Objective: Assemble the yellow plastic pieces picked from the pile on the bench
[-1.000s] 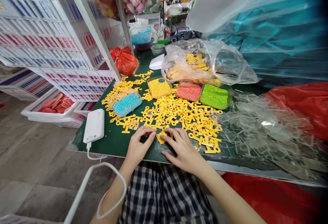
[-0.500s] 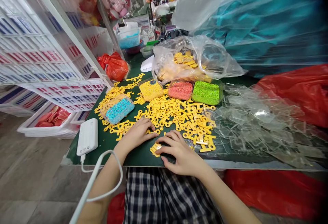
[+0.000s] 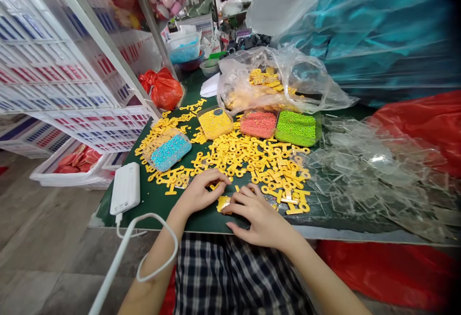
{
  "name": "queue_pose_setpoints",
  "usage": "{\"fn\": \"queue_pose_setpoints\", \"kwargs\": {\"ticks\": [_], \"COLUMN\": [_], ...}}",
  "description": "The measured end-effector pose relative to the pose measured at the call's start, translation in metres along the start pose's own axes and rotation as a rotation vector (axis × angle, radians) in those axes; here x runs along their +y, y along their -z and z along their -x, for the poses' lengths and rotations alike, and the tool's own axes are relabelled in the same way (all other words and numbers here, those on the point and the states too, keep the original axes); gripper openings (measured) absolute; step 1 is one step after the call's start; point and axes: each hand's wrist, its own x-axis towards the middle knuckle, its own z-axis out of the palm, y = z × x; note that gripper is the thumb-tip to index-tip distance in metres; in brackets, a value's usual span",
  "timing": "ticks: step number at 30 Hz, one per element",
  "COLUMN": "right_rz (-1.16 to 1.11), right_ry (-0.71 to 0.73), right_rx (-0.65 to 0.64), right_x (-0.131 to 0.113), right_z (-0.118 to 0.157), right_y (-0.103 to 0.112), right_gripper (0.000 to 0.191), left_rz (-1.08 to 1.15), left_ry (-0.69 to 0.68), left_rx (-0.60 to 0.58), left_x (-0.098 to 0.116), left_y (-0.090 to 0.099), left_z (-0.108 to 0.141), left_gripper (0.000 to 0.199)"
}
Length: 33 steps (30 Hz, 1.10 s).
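Observation:
My left hand [image 3: 200, 194] rests curled on the green mat [image 3: 154, 204], its fingertips at the near edge of a spread of flat yellow letter-shaped pieces [image 3: 252, 161]. My right hand [image 3: 256, 212] lies over a small stack of yellow pieces [image 3: 224, 204], with its fingers pressed against the stack's right side. The stack sits on the mat between my hands, partly hidden by my right fingers. Four trays of tiny beads stand among the pieces: blue [image 3: 170, 152], yellow [image 3: 215, 123], coral [image 3: 258, 125] and green [image 3: 296, 128].
A white power bank [image 3: 125, 188] with a white cable lies left of my hands. A plastic bag of yellow pieces [image 3: 277, 82] stands behind the trays. Transparent acrylic sheets [image 3: 374, 175] are heaped at right. White plastic crates [image 3: 61, 84] stand at left.
The small yellow stack has shifted slightly right and away from me, with my right hand over it. My left hand has moved right, closer to the stack.

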Motion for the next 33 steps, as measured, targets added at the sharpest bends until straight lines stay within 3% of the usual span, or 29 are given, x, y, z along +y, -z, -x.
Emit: {"fn": "queue_pose_setpoints", "kwargs": {"ticks": [4, 8, 12, 15, 22, 29, 33], "right_rz": [0.035, 0.053, 0.074, 0.088, 0.077, 0.088, 0.089], "right_ry": [-0.014, -0.025, -0.033, -0.058, -0.100, -0.108, -0.121], "right_rx": [0.064, 0.087, 0.128, 0.157, 0.188, 0.192, 0.205], "right_x": [0.000, 0.002, 0.005, 0.005, 0.006, 0.007, 0.007], "right_z": [0.000, -0.001, -0.002, -0.002, -0.001, 0.000, 0.001], "right_y": [-0.002, -0.005, -0.008, -0.009, -0.009, -0.010, -0.013], "right_gripper": [0.023, 0.020, 0.011, 0.011, 0.012, 0.009, 0.010], "left_rz": [0.031, 0.093, 0.150, 0.143, 0.193, 0.261, 0.177], "left_ry": [-0.056, -0.026, 0.112, 0.199, 0.180, 0.312, 0.246], "left_rx": [-0.042, -0.024, 0.023, 0.016, 0.019, 0.030, -0.024], "left_x": [0.006, 0.005, -0.001, -0.004, -0.005, -0.009, -0.008], "left_y": [0.003, 0.007, 0.009, 0.010, 0.009, 0.007, 0.010], "left_z": [0.003, 0.009, 0.012, 0.014, 0.018, 0.017, 0.019], "left_gripper": [0.029, 0.047, 0.027, 0.026, 0.027, 0.023, 0.023]}}
